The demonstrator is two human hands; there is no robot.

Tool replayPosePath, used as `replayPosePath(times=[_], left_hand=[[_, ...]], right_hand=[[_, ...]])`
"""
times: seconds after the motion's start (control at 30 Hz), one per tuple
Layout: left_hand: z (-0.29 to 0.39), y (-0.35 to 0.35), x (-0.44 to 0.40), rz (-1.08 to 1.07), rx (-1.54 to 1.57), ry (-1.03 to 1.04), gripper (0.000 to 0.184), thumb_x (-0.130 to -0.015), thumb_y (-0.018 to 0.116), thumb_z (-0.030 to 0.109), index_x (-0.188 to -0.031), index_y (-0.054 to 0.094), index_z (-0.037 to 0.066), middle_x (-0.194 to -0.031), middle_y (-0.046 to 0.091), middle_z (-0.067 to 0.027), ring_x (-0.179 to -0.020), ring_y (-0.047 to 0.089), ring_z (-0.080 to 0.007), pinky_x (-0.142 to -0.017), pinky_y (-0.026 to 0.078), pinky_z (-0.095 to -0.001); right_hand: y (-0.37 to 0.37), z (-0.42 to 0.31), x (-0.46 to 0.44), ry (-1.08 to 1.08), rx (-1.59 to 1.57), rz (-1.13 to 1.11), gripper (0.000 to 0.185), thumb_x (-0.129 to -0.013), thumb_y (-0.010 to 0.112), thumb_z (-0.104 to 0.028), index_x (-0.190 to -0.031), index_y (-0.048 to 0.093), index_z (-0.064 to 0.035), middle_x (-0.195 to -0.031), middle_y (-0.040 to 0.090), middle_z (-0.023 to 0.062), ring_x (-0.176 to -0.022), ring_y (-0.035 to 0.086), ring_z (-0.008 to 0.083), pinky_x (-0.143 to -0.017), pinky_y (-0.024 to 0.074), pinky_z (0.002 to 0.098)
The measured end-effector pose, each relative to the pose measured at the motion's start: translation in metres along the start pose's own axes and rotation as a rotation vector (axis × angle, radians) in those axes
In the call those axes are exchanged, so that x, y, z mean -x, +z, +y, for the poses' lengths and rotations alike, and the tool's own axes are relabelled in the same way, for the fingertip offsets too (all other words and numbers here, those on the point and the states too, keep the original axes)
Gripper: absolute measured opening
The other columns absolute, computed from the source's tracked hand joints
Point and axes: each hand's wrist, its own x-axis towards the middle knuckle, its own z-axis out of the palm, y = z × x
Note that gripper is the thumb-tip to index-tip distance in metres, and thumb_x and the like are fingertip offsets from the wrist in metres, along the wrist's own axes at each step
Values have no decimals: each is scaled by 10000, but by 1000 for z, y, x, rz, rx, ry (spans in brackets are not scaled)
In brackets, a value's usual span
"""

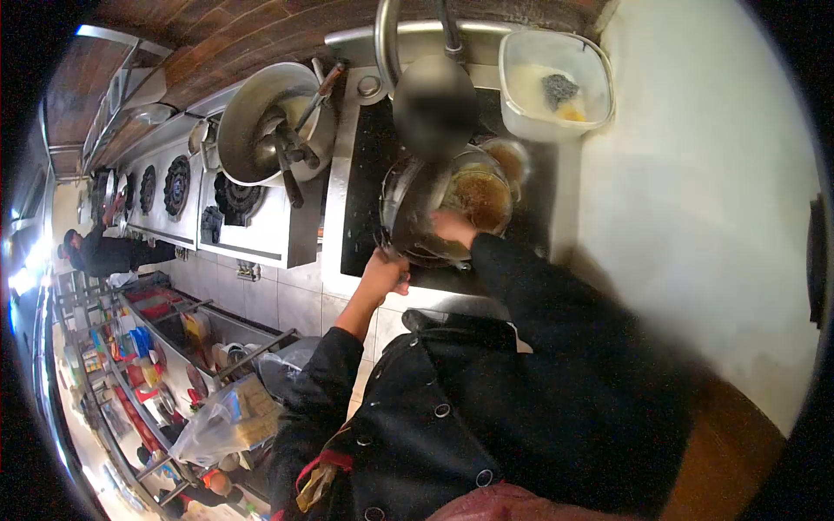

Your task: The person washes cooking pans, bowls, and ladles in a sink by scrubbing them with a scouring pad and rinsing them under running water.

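A metal pan [415, 208] is tilted over the dark sink basin [360, 187]; motion blurs its inside. My left hand [384, 276] is closed on the pan's near left side, apparently at its handle. Against the pan's inner face, my right hand [453, 227] has its fingers curled and smeared, and whatever they hold is hidden. Just beyond my right hand sits a round vessel of brown, foamy liquid [480, 195]. A smaller round vessel [508, 161] stands partly behind it. Over the basin a blurred round grey shape [434, 104] hangs below the faucet [388, 39].
At the back right stands a white plastic tub [556, 122] with cloudy liquid, a scouring pad [560, 90] and something yellow. To the left, a large pot [252, 130] holds ladle-like utensils beside the stove burners [176, 187]. Shelving [148, 347] and another person [113, 252] are farther left.
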Motion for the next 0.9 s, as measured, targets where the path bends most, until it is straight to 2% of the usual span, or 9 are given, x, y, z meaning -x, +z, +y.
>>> replayPosePath(times=[0.07, 0.1, 0.2, 0.27, 0.43, 0.47, 0.57, 0.7, 0.9], left_hand=[[31, 0, 39, 208, -408, 137, 336, -744, 653, 135, -956, 467, -49, -815, 643, -282, -698, 688, -374, -608, 540, -444], [26, -4, 41, 213, -397, 131, 336, -744, 653, 135, -956, 467, -49, -815, 643, -282, -698, 688, -374, -608, 540, -444], [11, -16, 42, 224, -563, 310, 370, -749, 665, 151, -1024, 476, -8, -909, 627, -329, -947, 579, -517, -794, 481, -530], [23, -11, 52, 223, -608, 318, 395, -748, 668, 161, -1048, 479, -13, -913, 628, -330, -942, 586, -512, -791, 482, -530], [14, -11, 66, 190, -730, 385, 463, -740, 665, 181, -1119, 483, -14, -915, 628, -335, -940, 602, -493, -808, 492, -533], [17, -13, 72, 181, -710, 380, 458, -739, 663, 175, -1118, 483, -9, -913, 628, -334, -941, 603, -489, -811, 490, -534], [25, -34, 86, 192, -638, 442, 430, -739, 653, 162, -1107, 500, 2, -894, 633, -322, -917, 612, -478, -800, 492, -522], [26, -100, 130, 42, -407, 440, 506, -740, 640, 134, -1214, 516, 9, -719, 643, -203, -594, 653, -281, -592, 508, -378], [-41, -230, 179, -191, 367, 416, 464, -757, 557, -8, -1210, 460, 19, -578, 512, -57, -421, 484, -154, -435, 424, -295]], right_hand=[[-27, -3, 47, 338, -318, -126, 385, -970, 483, -182, -1333, 513, -56, -1269, 568, 180, -1017, 587, 367, -808, 469, 482], [26, 31, 65, 240, -326, 248, 354, -939, 526, -175, -1262, 564, -37, -1147, 614, 194, -970, 590, 381, -784, 456, 506], [29, 66, 113, 171, 146, -104, 278, -831, 583, -96, -1095, 631, -23, -1019, 643, 202, -947, 591, 402, -817, 466, 492], [19, 54, 142, 523, -387, 220, 259, -824, 569, -79, -1068, 640, -32, -1009, 638, 206, -932, 592, 397, -792, 472, 455], [19, 77, 153, 379, -102, 87, 194, -827, 538, -78, -937, 695, -50, -896, 679, 162, -842, 650, 272, -678, 493, 405], [42, 109, 141, 771, -480, 10, 148, -812, 590, -135, -865, 709, -64, -840, 677, 168, -789, 651, 272, -660, 499, 408], [21, 108, 129, 113, 494, 14, 160, -771, 660, -222, -779, 708, -71, -782, 677, 150, -769, 651, 283, -664, 503, 434], [58, 168, 106, -53, 64, 89, 180, -760, 674, -213, -845, 734, -66, -786, 695, 122, -812, 670, 266, -765, 506, 420], [9, 6, 83, -138, -23, 141, 489, -799, 655, -204, -1266, 592, -76, -1138, 665, 161, -1037, 642, 303, -935, 493, 370]])
